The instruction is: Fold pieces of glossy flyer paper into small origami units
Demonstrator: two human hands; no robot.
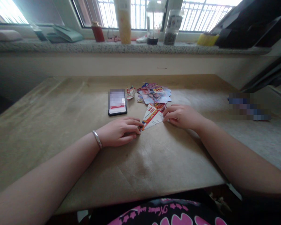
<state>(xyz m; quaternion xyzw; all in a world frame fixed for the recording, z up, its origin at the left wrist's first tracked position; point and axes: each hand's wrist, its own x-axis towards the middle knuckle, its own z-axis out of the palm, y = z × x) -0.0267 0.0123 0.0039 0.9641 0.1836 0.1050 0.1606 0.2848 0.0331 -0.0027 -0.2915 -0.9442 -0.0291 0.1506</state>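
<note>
A folded paper sheet (152,115), white with red, orange and dark blue printing, lies on the table between my hands, a slanted edge turned toward me. At its lower left corner, the fingers and thumb of my left hand (121,131) come together on the paper. My right hand (181,115) has its fingers bent and pinches the sheet's right corner. Just beyond the sheet lies a loose pile of colourful printed leaflets (154,94). To the pile's left stands a small folded paper piece (130,92) with similar red and white printing.
A phone (117,109) with its screen lit lies left of the papers on the tan table (84,175). Blurred-out printed matter (248,107) is at the far right. The stone windowsill (72,47) behind carries a red-bodied container (98,32), clear containers (170,28) and a yellow object (207,39).
</note>
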